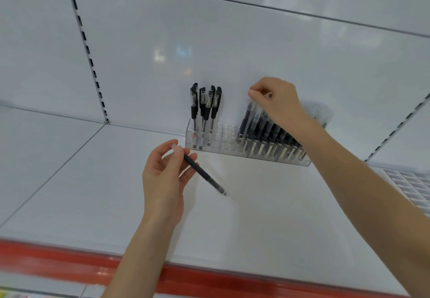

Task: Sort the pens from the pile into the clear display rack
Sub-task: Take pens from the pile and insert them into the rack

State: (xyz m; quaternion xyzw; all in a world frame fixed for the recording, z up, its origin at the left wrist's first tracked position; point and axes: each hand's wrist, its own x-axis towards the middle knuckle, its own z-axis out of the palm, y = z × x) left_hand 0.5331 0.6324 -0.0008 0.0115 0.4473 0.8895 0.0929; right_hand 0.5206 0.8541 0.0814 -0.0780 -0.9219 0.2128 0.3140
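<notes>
- pen in left hand; long axis diagonal, upper-left to lower-right; tip end points down-right, low over the shelf, touching or not I cannot tell; other end up at the fingertips
- left hand fingers curled, thumb and fingertips clamped on the pen's upper end
- right hand over the rack's right part; thumb and forefinger pinched together on the clear top of a leaning pen; other fingers curled in
- clear display rack at the shelf's back, against the back panel; capped black pens upright in its left end; row of dark pens leaning left in its right part; open holes between the two groups
- white shelf, glossy; red strip along the front edge
- slotted upright left of the panel; wire grid at far right
- right forearm crosses in front of the rack's right end
</notes>
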